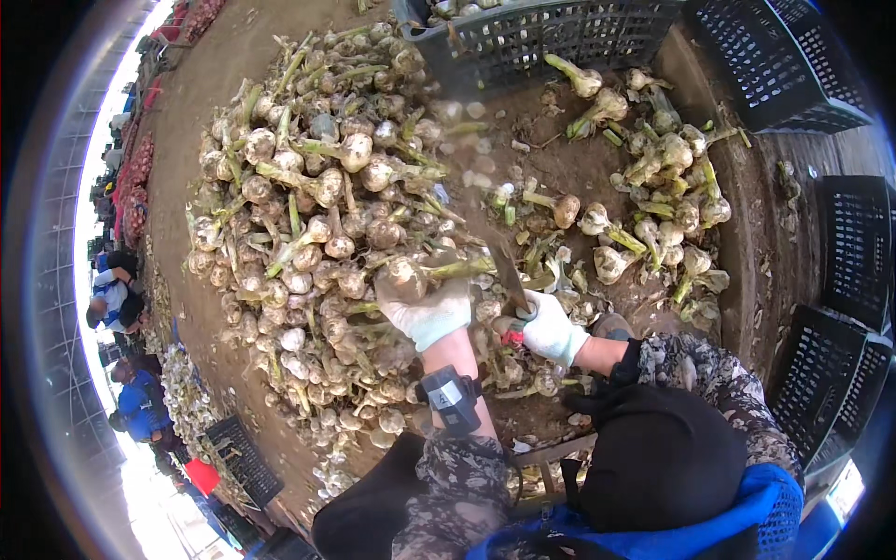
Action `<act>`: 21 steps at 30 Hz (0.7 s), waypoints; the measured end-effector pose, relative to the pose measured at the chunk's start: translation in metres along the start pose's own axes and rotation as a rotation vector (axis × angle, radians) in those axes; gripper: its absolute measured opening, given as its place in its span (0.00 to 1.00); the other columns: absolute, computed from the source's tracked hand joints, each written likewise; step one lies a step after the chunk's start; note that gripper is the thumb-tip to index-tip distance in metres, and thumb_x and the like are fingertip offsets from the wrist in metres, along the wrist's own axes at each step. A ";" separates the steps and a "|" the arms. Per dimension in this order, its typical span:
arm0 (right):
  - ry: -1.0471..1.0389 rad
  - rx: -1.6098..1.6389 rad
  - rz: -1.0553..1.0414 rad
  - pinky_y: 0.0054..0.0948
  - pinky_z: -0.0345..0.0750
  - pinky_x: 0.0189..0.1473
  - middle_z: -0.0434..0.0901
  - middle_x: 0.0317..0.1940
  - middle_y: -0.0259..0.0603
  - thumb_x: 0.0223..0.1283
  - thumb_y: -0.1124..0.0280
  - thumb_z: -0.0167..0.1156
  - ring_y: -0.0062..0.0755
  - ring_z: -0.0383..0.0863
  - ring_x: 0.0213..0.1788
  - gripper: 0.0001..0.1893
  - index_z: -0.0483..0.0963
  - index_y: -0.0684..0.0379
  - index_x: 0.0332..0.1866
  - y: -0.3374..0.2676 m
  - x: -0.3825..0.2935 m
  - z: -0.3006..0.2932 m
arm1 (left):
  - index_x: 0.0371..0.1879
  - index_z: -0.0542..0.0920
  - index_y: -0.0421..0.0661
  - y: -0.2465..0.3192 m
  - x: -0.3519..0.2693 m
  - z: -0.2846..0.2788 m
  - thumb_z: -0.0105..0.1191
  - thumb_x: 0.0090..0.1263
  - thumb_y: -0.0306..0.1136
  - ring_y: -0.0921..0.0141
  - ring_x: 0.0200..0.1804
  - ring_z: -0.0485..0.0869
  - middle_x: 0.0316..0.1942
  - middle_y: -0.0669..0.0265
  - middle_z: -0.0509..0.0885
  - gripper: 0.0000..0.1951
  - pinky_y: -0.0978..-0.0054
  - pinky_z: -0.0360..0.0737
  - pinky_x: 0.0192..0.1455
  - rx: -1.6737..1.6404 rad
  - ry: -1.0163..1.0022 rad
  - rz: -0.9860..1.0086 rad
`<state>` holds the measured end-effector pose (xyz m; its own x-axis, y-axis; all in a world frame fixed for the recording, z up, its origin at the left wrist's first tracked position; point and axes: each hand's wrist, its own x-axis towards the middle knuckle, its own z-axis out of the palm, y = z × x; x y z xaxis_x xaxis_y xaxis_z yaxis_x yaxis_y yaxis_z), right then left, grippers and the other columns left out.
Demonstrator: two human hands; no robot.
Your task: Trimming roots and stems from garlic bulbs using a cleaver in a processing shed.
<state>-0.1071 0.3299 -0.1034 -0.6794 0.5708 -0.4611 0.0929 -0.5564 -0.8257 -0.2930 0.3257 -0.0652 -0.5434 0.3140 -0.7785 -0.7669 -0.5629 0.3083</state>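
My left hand (pixel 430 313), in a white knit glove, grips a soil-stained garlic bulb (pixel 404 277). The bulb's green stem (pixel 460 269) points right, towards the blade. My right hand (pixel 553 329), gloved too, holds a knife (pixel 509 271) by its handle, with a bit of red showing beside the fist. The dark blade is blurred at its far end and runs up past the stem's tip; whether they touch I cannot tell. Left of and beneath my left hand spreads a large heap of garlic (pixel 301 189) with stems attached. Cut stem pieces (pixel 505 203) lie beyond the knife.
A black plastic crate (pixel 546 45) with bulbs inside stands at the top. More garlic (pixel 672 168) lies to the right. Black crates (pixel 777 63) (pixel 857 252) (pixel 819 378) line the right side. Other people (pixel 140 402) sit far left beside another garlic pile (pixel 185 392).
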 end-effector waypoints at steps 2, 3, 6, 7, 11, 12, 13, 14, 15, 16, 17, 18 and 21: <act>0.036 -0.103 -0.048 0.27 0.79 0.41 0.84 0.34 0.35 0.62 0.70 0.73 0.20 0.79 0.37 0.13 0.80 0.65 0.45 -0.003 0.002 0.009 | 0.56 0.77 0.51 0.002 -0.003 0.000 0.71 0.52 0.56 0.57 0.59 0.74 0.58 0.56 0.74 0.35 0.41 0.71 0.71 0.016 -0.016 0.012; 0.057 -0.160 -0.073 0.27 0.79 0.41 0.84 0.34 0.34 0.62 0.70 0.74 0.20 0.78 0.37 0.13 0.79 0.65 0.44 -0.007 0.002 0.013 | 0.56 0.77 0.51 0.001 -0.006 0.001 0.70 0.53 0.56 0.58 0.58 0.74 0.56 0.56 0.74 0.34 0.42 0.71 0.70 0.032 -0.059 0.013; 0.138 -0.183 -0.087 0.28 0.77 0.39 0.84 0.33 0.35 0.62 0.70 0.73 0.19 0.75 0.35 0.12 0.79 0.64 0.43 0.012 0.014 0.012 | 0.56 0.77 0.50 -0.014 -0.021 0.009 0.65 0.57 0.59 0.55 0.62 0.73 0.59 0.55 0.75 0.33 0.38 0.69 0.72 0.000 -0.038 -0.025; 0.171 -0.191 -0.103 0.28 0.77 0.38 0.84 0.32 0.35 0.62 0.70 0.73 0.19 0.74 0.35 0.12 0.79 0.63 0.43 0.022 0.016 0.005 | 0.56 0.78 0.50 -0.023 -0.025 0.011 0.62 0.58 0.60 0.53 0.64 0.73 0.61 0.54 0.75 0.32 0.37 0.69 0.73 -0.022 0.001 -0.049; 0.100 -0.152 0.135 0.28 0.75 0.35 0.84 0.30 0.34 0.62 0.67 0.73 0.17 0.75 0.33 0.12 0.81 0.62 0.44 0.056 0.017 -0.006 | 0.56 0.76 0.48 -0.018 -0.028 0.003 0.60 0.61 0.62 0.57 0.54 0.78 0.46 0.57 0.77 0.33 0.38 0.73 0.69 -0.334 0.108 -0.288; 0.056 -0.198 0.339 0.28 0.75 0.35 0.84 0.30 0.34 0.62 0.67 0.73 0.18 0.76 0.32 0.13 0.81 0.63 0.45 0.043 0.012 -0.003 | 0.59 0.74 0.48 -0.016 -0.037 0.009 0.60 0.62 0.62 0.58 0.54 0.79 0.45 0.57 0.78 0.35 0.38 0.72 0.70 -0.469 0.142 -0.359; 0.002 -0.225 0.357 0.29 0.77 0.37 0.85 0.32 0.37 0.62 0.62 0.74 0.22 0.78 0.34 0.17 0.81 0.64 0.47 0.050 0.016 -0.003 | 0.62 0.73 0.47 -0.016 -0.046 0.013 0.60 0.63 0.62 0.58 0.54 0.80 0.45 0.56 0.79 0.36 0.37 0.72 0.71 -0.604 0.189 -0.429; -0.058 -0.216 0.343 0.31 0.79 0.39 0.85 0.35 0.39 0.62 0.57 0.74 0.26 0.80 0.36 0.22 0.81 0.66 0.49 0.061 0.021 0.005 | 0.66 0.71 0.48 -0.030 -0.053 0.001 0.63 0.61 0.59 0.58 0.54 0.82 0.48 0.54 0.80 0.38 0.39 0.73 0.71 -1.010 0.311 -0.648; -0.088 -0.231 0.349 0.32 0.80 0.40 0.86 0.37 0.41 0.62 0.52 0.75 0.31 0.82 0.38 0.26 0.81 0.67 0.51 0.069 0.024 -0.002 | 0.69 0.70 0.48 -0.057 -0.059 -0.015 0.66 0.59 0.57 0.58 0.55 0.83 0.52 0.52 0.81 0.41 0.41 0.75 0.70 -1.429 0.448 -0.892; -0.084 -0.221 0.340 0.34 0.82 0.42 0.87 0.39 0.44 0.62 0.48 0.75 0.35 0.85 0.40 0.31 0.81 0.68 0.54 0.077 0.027 -0.013 | 0.72 0.68 0.48 -0.078 -0.058 -0.034 0.69 0.57 0.55 0.57 0.55 0.84 0.55 0.50 0.82 0.44 0.42 0.76 0.70 -1.848 0.581 -1.140; -0.053 -0.165 0.317 0.33 0.81 0.40 0.86 0.37 0.41 0.61 0.51 0.76 0.32 0.84 0.38 0.30 0.81 0.68 0.55 0.079 0.026 -0.023 | 0.73 0.68 0.48 -0.080 -0.056 -0.033 0.71 0.57 0.53 0.57 0.57 0.84 0.57 0.49 0.82 0.45 0.44 0.77 0.70 -2.184 0.658 -1.296; -0.015 -0.116 0.288 0.32 0.80 0.38 0.86 0.35 0.39 0.61 0.53 0.76 0.29 0.82 0.36 0.29 0.80 0.69 0.56 0.078 0.026 -0.040 | 0.74 0.68 0.47 -0.083 -0.055 -0.031 0.72 0.57 0.51 0.57 0.59 0.83 0.60 0.48 0.81 0.45 0.45 0.78 0.69 -2.490 0.807 -1.505; 0.079 -0.024 0.209 0.29 0.77 0.32 0.83 0.30 0.33 0.61 0.61 0.78 0.22 0.79 0.31 0.29 0.79 0.70 0.60 0.077 0.032 -0.077 | 0.67 0.72 0.42 -0.048 -0.065 0.041 0.69 0.63 0.48 0.55 0.67 0.77 0.63 0.50 0.76 0.36 0.51 0.81 0.69 -3.153 1.102 -1.861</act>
<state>-0.0660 0.3518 -0.2062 -0.5846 0.4908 -0.6460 0.2437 -0.6532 -0.7169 -0.2350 0.3634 -0.0075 -0.4512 0.8846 0.1175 0.7862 0.3318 0.5213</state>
